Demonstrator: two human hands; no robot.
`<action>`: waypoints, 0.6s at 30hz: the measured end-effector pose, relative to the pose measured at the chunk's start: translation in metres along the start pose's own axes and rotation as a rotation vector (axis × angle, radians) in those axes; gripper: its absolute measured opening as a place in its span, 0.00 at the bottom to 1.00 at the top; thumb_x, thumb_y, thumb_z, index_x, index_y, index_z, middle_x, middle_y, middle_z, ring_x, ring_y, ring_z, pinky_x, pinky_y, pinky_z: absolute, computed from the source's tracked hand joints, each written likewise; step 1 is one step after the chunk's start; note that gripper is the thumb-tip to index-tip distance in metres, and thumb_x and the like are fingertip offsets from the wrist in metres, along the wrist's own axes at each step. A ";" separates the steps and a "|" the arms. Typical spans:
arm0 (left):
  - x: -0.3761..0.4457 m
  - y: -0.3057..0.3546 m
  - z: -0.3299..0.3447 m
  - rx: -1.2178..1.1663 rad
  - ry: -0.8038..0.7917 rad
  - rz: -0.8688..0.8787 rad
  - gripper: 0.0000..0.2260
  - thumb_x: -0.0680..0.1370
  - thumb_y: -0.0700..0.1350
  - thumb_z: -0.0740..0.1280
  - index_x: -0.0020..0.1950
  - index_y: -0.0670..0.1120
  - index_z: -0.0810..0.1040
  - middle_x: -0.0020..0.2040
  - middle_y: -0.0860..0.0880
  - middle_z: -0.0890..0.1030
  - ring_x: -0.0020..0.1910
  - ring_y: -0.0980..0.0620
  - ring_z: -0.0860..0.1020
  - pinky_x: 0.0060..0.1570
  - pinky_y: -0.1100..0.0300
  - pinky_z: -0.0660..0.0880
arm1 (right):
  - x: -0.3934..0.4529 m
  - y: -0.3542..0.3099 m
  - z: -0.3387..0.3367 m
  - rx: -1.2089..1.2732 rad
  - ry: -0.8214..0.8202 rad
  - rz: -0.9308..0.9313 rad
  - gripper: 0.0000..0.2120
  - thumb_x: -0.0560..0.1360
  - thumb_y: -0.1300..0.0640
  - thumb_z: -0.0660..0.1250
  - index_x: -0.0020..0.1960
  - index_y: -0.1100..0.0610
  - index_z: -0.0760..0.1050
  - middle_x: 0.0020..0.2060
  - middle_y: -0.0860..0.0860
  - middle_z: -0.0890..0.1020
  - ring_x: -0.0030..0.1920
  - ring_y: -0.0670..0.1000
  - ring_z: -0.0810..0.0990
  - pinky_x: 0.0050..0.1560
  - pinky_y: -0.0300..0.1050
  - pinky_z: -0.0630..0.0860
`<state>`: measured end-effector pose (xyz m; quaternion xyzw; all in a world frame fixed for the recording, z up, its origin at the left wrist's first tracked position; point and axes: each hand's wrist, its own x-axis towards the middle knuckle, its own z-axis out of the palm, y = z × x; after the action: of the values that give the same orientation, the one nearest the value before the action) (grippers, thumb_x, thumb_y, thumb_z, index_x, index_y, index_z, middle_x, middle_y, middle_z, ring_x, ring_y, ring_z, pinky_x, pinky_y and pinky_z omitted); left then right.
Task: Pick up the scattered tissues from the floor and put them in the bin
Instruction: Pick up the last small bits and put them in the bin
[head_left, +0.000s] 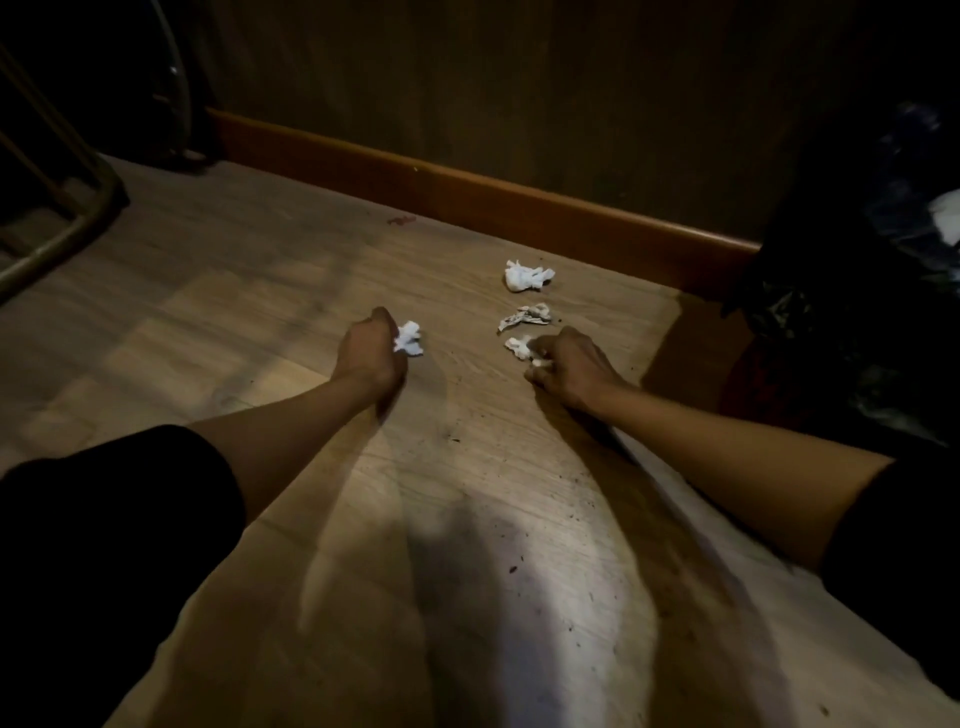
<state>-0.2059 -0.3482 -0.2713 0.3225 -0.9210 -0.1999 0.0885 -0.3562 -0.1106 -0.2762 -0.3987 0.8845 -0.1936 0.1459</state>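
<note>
My left hand (370, 349) is closed on a crumpled white tissue (409, 339) just above the wooden floor. To its right, my right hand (566, 366) is low on the floor with its fingers pinched on another white tissue (519, 347). Beyond that hand lie two more tissues: a greyish twisted one (525, 317) and a larger white wad (527, 275) nearer the skirting board. The bin, lined with a black plastic bag (857, 291), stands at the far right, with a bit of white tissue (946, 215) showing inside it.
A brown skirting board (467, 192) and dark wall run across the back. Metal furniture legs (62, 228) stand at the far left. Dark crumbs speckle the floor (519, 545) between my arms. My black sleeves fill the lower corners.
</note>
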 end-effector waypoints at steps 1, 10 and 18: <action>-0.003 0.010 0.003 -0.044 -0.011 0.027 0.17 0.74 0.49 0.73 0.54 0.38 0.75 0.50 0.35 0.81 0.50 0.36 0.79 0.46 0.52 0.74 | -0.001 0.001 0.001 0.005 0.003 0.018 0.15 0.77 0.49 0.70 0.61 0.54 0.77 0.55 0.58 0.76 0.55 0.60 0.77 0.48 0.45 0.70; 0.009 0.118 0.048 0.055 -0.214 0.337 0.27 0.76 0.45 0.71 0.74 0.51 0.68 0.76 0.44 0.63 0.66 0.40 0.74 0.62 0.50 0.74 | -0.048 0.023 -0.002 0.035 0.067 0.031 0.11 0.75 0.48 0.71 0.50 0.53 0.76 0.49 0.54 0.75 0.46 0.55 0.75 0.44 0.47 0.72; -0.010 0.122 0.058 0.113 -0.194 0.276 0.11 0.75 0.42 0.70 0.56 0.40 0.81 0.57 0.39 0.81 0.57 0.40 0.78 0.54 0.55 0.73 | -0.094 0.023 -0.025 0.053 0.015 -0.004 0.11 0.73 0.50 0.71 0.50 0.56 0.78 0.48 0.56 0.78 0.47 0.57 0.78 0.42 0.45 0.70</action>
<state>-0.2835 -0.2374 -0.2726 0.1766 -0.9705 -0.1641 0.0076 -0.3215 -0.0191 -0.2550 -0.3948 0.8793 -0.2204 0.1496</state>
